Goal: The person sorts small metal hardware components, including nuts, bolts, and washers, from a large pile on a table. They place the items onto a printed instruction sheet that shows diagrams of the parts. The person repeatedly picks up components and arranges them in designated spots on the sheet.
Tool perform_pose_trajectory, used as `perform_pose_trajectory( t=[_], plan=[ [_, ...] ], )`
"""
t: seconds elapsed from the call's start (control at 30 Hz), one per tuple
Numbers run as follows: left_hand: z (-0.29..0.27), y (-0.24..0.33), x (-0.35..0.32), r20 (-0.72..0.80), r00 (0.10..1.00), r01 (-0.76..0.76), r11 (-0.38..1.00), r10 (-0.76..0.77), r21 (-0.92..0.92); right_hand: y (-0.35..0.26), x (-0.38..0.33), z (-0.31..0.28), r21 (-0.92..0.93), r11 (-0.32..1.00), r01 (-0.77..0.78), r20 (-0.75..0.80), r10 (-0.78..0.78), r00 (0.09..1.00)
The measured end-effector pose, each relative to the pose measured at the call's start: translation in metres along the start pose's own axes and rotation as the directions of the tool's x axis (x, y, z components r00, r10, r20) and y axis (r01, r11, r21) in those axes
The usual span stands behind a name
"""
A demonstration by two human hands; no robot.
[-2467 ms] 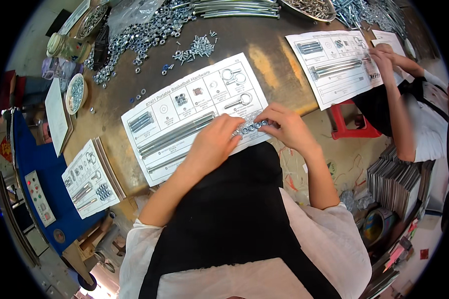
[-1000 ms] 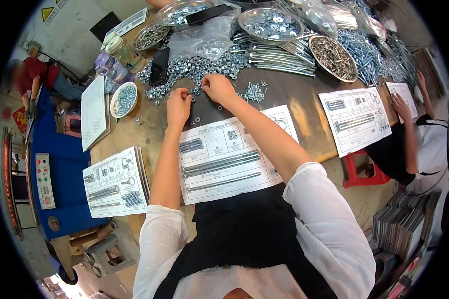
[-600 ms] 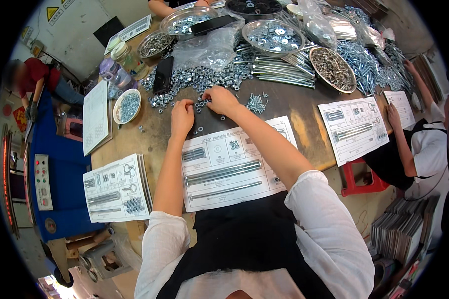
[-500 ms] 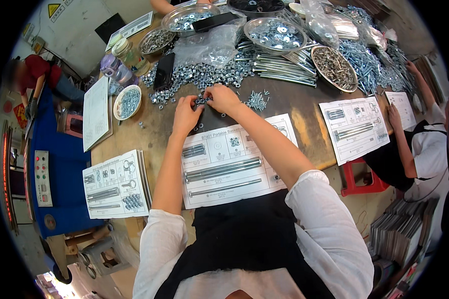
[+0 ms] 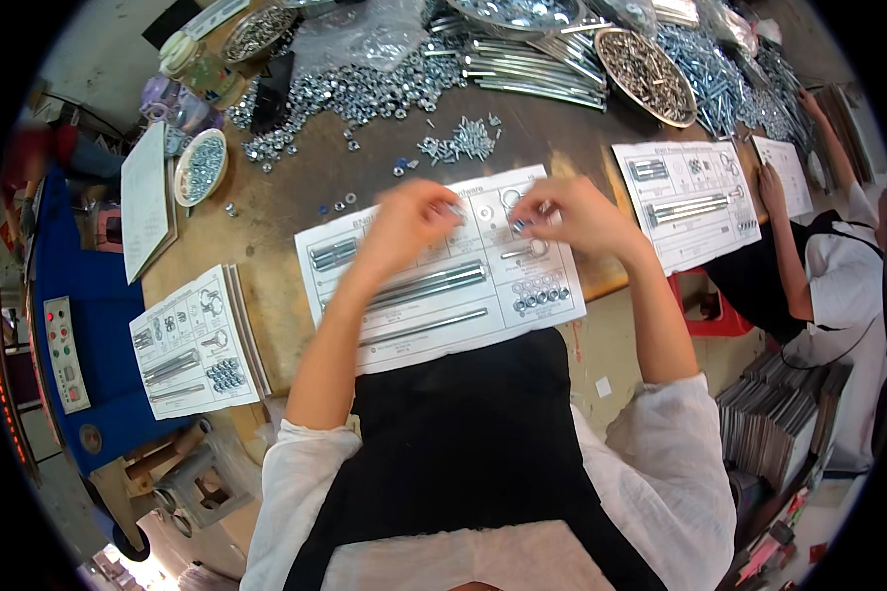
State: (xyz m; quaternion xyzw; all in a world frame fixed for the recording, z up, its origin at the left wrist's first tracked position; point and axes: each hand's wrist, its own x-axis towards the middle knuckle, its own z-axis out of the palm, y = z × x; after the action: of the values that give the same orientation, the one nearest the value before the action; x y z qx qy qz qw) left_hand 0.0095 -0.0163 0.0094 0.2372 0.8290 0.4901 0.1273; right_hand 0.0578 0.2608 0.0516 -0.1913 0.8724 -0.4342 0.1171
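A white printed sheet [image 5: 404, 340] with pictures of bolts, nuts and rings lies in front of me at the table edge. Over its upper middle is my left hand [image 5: 409, 229], fingers curled together and smeared by motion, with a small pale glint at the tips that I cannot make out. My right hand [image 5: 577, 219] hovers above the sheet's upper right, its fingertips pinching a small bluish metal nut [image 5: 519, 226]. Several loose nuts [image 5: 339, 207] lie just beyond the sheet. Farther off are a small heap of screws [image 5: 460, 141] and a broad pile of nuts [image 5: 365, 94].
Long bolts [image 5: 537, 74] and an oval tray of small fasteners [image 5: 646, 77] stand at the back. A white bowl of small parts [image 5: 203, 167] sits at left. Similar sheets lie left [image 5: 192, 345] and right [image 5: 685, 212]; a co-worker's arm [image 5: 793, 266] reaches in at right.
Both hands have come back from the edge of the nut pile and moved apart over the sheet, the right one farther right. The view has shifted, so the table's back now sits higher.
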Motion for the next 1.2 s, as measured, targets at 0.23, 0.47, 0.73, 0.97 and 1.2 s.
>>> perform_pose_trajectory(
  t=[0.23, 0.47, 0.73, 0.97, 1.2],
  plan=[
    [0.103, 0.032, -0.024, 0.249, 0.928, -0.356, 0.855, 0.276, 0.377, 0.015, -0.07, 0.031, -0.201, 0.972, -0.12, -0.098, 0.102, 0.99],
    [0.11, 0.029, -0.045, 0.235, 0.93, -0.346, 0.888, 0.282, 0.303, 0.023, -0.082, 0.045, -0.099, 0.991, -0.089, -0.198, 0.068, 0.978],
    [0.086, 0.037, -0.048, 0.131, 0.947, -0.318, 0.918, 0.294, 0.236, 0.004, -0.081, 0.045, -0.026, 0.989, -0.147, -0.23, 0.137, 0.964],
    [-0.069, -0.075, 0.068, -0.625, 0.762, 0.208, 0.851, 0.169, 0.483, 0.012, 0.086, 0.063, -0.1, 0.976, 0.193, -0.291, -0.214, 0.933],
    [-0.092, -0.128, 0.092, -0.52, 0.852, 0.2, 0.885, 0.053, 0.419, 0.033, 0.221, 0.094, -0.324, 0.942, -0.087, -0.487, -0.088, 0.869]
  ],
)
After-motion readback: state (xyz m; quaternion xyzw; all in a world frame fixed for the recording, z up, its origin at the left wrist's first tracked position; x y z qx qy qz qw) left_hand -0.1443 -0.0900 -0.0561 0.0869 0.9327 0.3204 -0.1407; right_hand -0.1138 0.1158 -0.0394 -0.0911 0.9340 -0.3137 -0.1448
